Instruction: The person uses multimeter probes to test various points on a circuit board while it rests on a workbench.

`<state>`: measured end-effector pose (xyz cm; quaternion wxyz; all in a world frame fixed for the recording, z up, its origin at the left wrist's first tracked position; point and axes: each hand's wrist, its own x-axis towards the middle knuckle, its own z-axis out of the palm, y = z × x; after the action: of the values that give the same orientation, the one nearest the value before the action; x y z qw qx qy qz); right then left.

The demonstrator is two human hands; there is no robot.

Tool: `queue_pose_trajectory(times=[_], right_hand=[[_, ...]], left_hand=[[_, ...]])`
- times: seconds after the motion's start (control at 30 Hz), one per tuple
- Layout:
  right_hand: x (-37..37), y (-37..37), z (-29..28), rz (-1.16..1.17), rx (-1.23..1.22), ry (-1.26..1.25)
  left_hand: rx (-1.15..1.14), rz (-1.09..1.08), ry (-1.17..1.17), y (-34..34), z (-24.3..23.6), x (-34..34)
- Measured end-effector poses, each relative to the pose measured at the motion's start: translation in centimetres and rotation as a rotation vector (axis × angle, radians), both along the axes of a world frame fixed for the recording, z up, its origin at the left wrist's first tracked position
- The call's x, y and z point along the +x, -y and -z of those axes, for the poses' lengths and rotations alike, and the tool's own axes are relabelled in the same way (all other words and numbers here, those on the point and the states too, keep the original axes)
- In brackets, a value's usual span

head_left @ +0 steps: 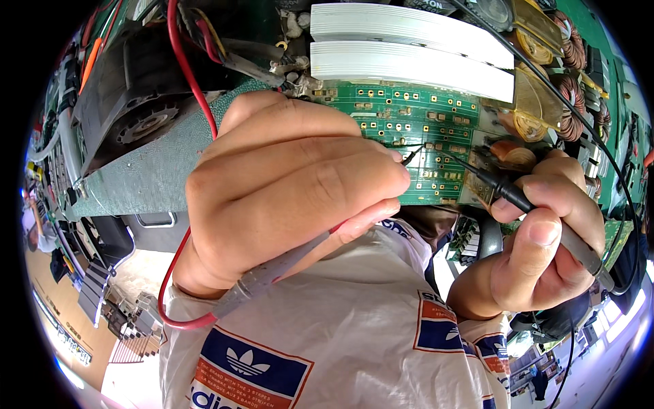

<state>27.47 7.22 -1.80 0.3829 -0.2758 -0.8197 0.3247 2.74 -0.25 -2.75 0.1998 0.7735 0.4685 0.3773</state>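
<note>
My left hand [293, 177] is closed round a test probe [262, 281] with a red lead; its dark tip comes out past my fingertips. A black test probe [511, 193] sits in the grip of my right hand [545, 238], thumb and fingers wrapped along its body. Both thin tips point at nearly the same spot on a green circuit board [446, 105] with rows of small components and solder pads. Whether the tips touch the pads is too small to tell.
White finned heat sinks [409, 51] lie across the board's far side. Copper coils [569, 102] and yellow transformers [535, 95] stand at the right. A black fan [146, 126] sits on a green mat [143, 184] at the left. The red lead [189, 78] and black lead [569, 105] cross the work area.
</note>
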Motion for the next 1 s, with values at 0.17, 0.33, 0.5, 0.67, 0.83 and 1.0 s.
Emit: queue_pose_trajectory(times=[0.17,0.33,0.5,0.67,0.83,1.0], right_hand=[[-0.2,0.0,0.6,0.034,0.046,-0.037],[-0.2,0.0,0.5,0.033,0.053,-0.04],[-0.3,0.0,0.3,0.031,0.039,-0.039],[-0.2,0.2,0.2,0.023,-0.017,-0.061],[-0.1,0.4,-0.2,0.019,-0.027,-0.036],[-0.6,1.2,-0.4,0.128,-0.079,-0.049]], left_hand=[[-0.03,-0.015,-0.004,0.0,-0.3,0.3],[-0.031,-0.037,-0.013,0.1,-0.4,0.5],[-0.042,-0.041,-0.021,0.0,-0.6,0.4],[-0.04,-0.049,-0.008,-0.1,-0.5,0.5],[-0.061,-0.081,0.007,0.0,-0.7,0.7],[-0.119,-0.096,0.068,0.3,-1.2,0.9]])
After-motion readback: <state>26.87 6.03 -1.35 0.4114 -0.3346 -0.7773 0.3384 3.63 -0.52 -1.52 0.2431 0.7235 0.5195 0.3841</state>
